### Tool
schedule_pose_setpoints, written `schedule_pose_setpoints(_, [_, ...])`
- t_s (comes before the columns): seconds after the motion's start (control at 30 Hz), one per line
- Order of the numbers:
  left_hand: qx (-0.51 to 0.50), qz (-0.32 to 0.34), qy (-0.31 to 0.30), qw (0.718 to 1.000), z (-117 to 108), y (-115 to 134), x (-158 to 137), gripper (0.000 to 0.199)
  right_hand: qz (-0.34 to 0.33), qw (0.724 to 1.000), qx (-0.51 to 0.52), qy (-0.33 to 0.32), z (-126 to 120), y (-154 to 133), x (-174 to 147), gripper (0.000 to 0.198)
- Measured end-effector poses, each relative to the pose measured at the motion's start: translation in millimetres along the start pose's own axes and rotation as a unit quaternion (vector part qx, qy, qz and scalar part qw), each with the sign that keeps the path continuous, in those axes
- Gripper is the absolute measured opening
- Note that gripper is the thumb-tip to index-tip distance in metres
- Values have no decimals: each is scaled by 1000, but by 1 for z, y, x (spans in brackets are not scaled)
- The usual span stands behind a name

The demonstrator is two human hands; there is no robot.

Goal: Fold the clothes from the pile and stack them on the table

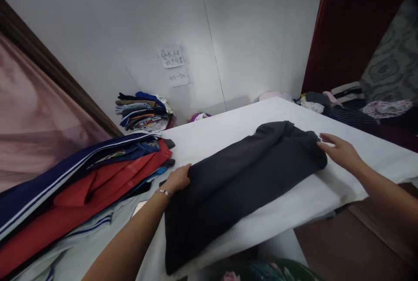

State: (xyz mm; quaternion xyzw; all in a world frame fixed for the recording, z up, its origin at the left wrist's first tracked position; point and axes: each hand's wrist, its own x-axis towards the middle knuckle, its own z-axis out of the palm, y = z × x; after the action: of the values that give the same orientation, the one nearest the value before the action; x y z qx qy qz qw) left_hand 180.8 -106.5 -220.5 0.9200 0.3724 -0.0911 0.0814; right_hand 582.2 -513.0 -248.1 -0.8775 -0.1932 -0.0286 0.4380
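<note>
I see a dark garment (238,176) lying folded lengthwise across the white desk (228,126), one end hanging down over the near edge toward me, the other bunched up toward the far right. My left hand (178,178) rests at the garment's left edge, about halfway along; its fingers curl over the cloth's border, so I cannot tell whether they pinch it or merely press it flat. A thin bracelet (163,192) sits at that wrist. My right hand (339,150) lies open at the far right end, fingers (326,137) spread and extended, the tips touching or just brushing the bunched fabric, palm down, as if steadying or smoothing that end. With one hand on each side, I judge the cloth is pinned so it stays straight along its length. To my left lies a loose heap of clothes (81,185), red, navy with white stripes, and pale, spilling toward the dark garment but apart from it. Further back against the wall stands a neat stack of folded clothes (143,113), with two paper notes (174,65) stuck on the wall above. More clothing (352,107) lies beyond the desk's right end.
</note>
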Motion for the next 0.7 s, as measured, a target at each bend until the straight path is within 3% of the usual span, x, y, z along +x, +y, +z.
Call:
schedule_pose_setpoints(0.07, [27,25,88,995,6,8,-11,64,-75,996,-12,-36,14,-23,19,34])
schedule_pose_setpoints(0.13, [20,49,131,990,13,17,-20,53,-109,991,-37,-73,35,-46,40,30])
schedule_pose_setpoints(0.3, [-12,-1,122,992,29,27,-31,45,-112,981,-92,-130,99,-81,96,32])
schedule_pose_setpoints(0.5, [-22,-49,141,989,34,25,-20,42,-74,971,-169,-154,142,-78,134,42])
schedule_pose_setpoints(0.7, [1,-59,155,986,31,21,-8,33,-70,956,-239,-157,138,-53,144,33])
